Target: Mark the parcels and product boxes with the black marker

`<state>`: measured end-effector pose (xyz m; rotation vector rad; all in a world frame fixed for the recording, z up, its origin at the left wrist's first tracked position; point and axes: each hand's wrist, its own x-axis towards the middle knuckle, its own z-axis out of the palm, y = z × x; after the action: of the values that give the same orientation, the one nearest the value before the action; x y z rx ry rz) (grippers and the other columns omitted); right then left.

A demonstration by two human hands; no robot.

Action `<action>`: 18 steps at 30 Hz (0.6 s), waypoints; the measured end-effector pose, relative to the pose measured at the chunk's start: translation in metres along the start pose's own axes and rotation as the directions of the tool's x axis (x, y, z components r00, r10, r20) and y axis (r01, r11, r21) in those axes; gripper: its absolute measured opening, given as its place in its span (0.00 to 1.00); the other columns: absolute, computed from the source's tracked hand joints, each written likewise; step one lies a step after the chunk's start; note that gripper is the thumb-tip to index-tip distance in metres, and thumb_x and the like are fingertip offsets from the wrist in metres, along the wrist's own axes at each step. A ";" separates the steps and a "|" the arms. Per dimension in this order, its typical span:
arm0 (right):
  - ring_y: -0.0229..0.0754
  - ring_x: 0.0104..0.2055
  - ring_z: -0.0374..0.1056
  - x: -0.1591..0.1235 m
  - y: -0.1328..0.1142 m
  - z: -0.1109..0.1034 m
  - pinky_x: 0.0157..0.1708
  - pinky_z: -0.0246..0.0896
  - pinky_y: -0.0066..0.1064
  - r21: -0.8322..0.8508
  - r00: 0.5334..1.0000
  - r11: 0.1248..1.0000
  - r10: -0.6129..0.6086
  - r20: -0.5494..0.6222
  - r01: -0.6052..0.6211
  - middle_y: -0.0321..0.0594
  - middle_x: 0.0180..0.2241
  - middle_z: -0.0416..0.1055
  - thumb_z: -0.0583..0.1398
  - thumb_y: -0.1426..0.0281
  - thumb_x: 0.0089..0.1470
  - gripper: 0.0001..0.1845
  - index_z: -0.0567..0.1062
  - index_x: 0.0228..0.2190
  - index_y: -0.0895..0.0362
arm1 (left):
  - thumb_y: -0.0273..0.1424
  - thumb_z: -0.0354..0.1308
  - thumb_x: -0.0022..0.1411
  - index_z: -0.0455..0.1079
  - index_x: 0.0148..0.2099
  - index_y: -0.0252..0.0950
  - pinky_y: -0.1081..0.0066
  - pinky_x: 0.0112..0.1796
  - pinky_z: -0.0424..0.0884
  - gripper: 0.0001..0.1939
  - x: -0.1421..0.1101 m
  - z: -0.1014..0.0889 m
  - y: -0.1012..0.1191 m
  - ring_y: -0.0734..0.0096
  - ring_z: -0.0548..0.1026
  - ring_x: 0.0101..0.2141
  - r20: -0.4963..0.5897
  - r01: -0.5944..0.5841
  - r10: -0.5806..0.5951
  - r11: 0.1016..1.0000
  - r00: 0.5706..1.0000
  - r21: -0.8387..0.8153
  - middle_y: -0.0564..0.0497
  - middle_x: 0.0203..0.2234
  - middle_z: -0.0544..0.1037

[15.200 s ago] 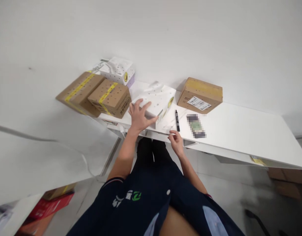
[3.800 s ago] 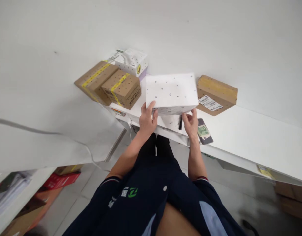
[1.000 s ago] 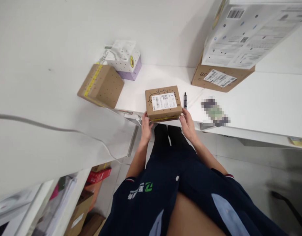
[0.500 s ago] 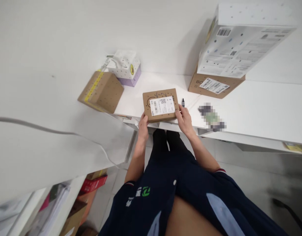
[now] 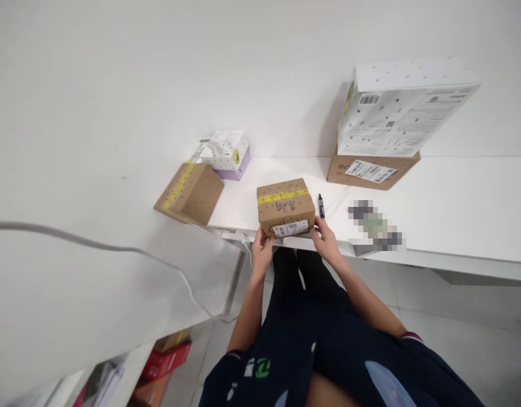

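Note:
A small brown cardboard box (image 5: 284, 206) with yellow tape and handwriting on top sits near the front edge of the white table (image 5: 447, 203); its white label faces me. My left hand (image 5: 261, 252) grips its lower left corner. My right hand (image 5: 327, 238) holds its lower right side, fingers curled on the box. A black marker (image 5: 321, 206) lies just right of the box.
A large white dotted box (image 5: 396, 110) rests on a brown labelled carton (image 5: 370, 169) at the back right. A taped brown box (image 5: 190, 192) overhangs the table's left end, with a white and purple tissue box (image 5: 226, 154) behind it. A blurred flat item (image 5: 374, 225) lies right of the marker.
The small brown box has been tipped over: its labelled face, which pointed up, now faces me, and the taped, handwritten face is on top. Both hands stay on it.

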<state>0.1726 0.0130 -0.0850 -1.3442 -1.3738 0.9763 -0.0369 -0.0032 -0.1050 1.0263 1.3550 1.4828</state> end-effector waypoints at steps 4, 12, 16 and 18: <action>0.51 0.54 0.71 -0.003 0.002 -0.004 0.54 0.68 0.51 0.021 1.000 0.999 0.026 0.016 -0.026 0.51 0.57 0.70 0.56 0.65 0.56 0.27 0.69 0.58 0.54 | 0.31 0.61 0.53 0.72 0.55 0.40 0.61 0.55 0.70 0.25 -0.005 0.000 0.004 0.62 0.76 0.51 -0.008 0.023 -0.024 0.999 1.000 -0.042 0.48 0.50 0.79; 0.48 0.51 0.73 -0.006 -0.017 -0.014 0.54 0.67 0.50 0.160 0.989 0.987 0.041 -0.139 -0.018 0.51 0.56 0.71 0.54 0.61 0.59 0.28 0.68 0.59 0.53 | 0.33 0.58 0.51 0.74 0.50 0.39 0.72 0.42 0.72 0.22 -0.002 0.001 0.007 0.69 0.77 0.43 -0.131 0.189 -0.231 0.944 0.964 -0.269 0.47 0.48 0.79; 0.50 0.53 0.71 -0.004 -0.037 -0.018 0.55 0.65 0.51 0.143 0.983 0.988 0.073 -0.166 -0.050 0.50 0.57 0.71 0.54 0.53 0.60 0.29 0.69 0.58 0.52 | 0.40 0.58 0.57 0.73 0.52 0.39 0.73 0.40 0.71 0.22 -0.001 0.002 0.009 0.70 0.77 0.41 -0.223 0.151 -0.211 0.954 0.952 -0.257 0.46 0.47 0.79; 0.49 0.52 0.71 0.001 -0.043 -0.018 0.54 0.66 0.50 0.113 0.985 0.992 0.072 -0.158 -0.054 0.50 0.57 0.71 0.54 0.50 0.60 0.30 0.71 0.57 0.53 | 0.44 0.56 0.61 0.73 0.55 0.41 0.72 0.43 0.71 0.23 0.000 0.003 0.013 0.68 0.77 0.45 -0.214 0.110 -0.155 0.972 0.965 -0.206 0.46 0.51 0.77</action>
<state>0.1793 0.0091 -0.0390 -1.3609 -1.1465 0.9478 -0.0343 -0.0031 -0.0921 0.6443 1.3783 1.6309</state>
